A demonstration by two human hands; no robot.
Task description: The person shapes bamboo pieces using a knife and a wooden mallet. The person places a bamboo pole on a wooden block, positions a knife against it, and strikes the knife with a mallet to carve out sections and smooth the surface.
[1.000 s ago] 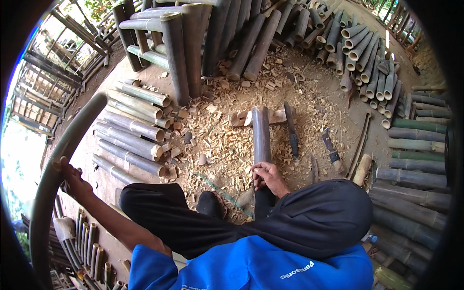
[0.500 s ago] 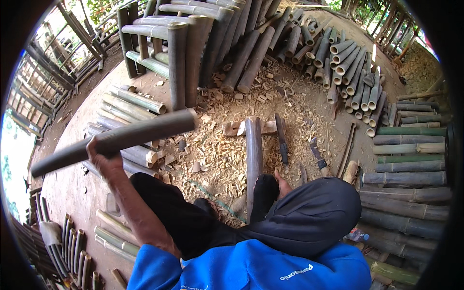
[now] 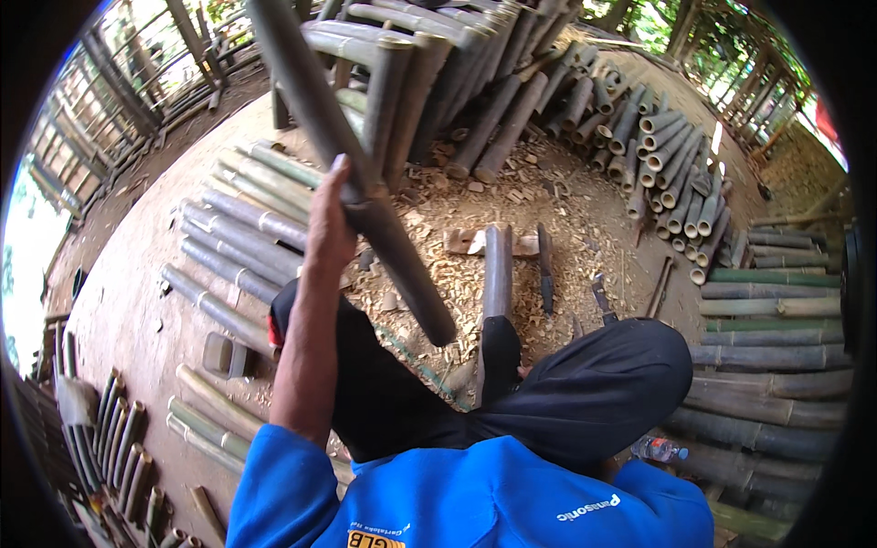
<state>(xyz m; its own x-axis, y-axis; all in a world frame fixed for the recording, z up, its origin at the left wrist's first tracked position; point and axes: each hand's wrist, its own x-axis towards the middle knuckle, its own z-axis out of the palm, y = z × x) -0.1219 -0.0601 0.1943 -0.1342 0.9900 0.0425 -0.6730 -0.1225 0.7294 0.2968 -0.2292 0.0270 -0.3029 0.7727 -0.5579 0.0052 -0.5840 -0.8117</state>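
Observation:
My left hand (image 3: 331, 219) is wrapped round a long dark bamboo pole (image 3: 306, 87). Steeply tilted, the pole runs from the top of the picture down to its lower end above the wood chips, by my knees. Between my legs a second bamboo piece (image 3: 497, 274) lies with its far end on a pale wooden block (image 3: 468, 242), and a dark-covered foot (image 3: 501, 345) is against its near end. To the right of that piece lies a long-bladed knife (image 3: 545, 274) with a dark handle. My right hand does not show.
Bamboo lengths (image 3: 242, 219) lie in a row at left. A bamboo frame stack (image 3: 388, 100) stands ahead, with piled pieces (image 3: 671, 151) at far right. More poles (image 3: 776, 309) line the right side. Another curved blade (image 3: 601, 294), a plastic bottle (image 3: 660, 448) and a container (image 3: 224, 354) lie around me.
The pole in my left hand has swung from nearly level at the left to steeply tilted, and the hand has moved right and up. The view has shifted slightly.

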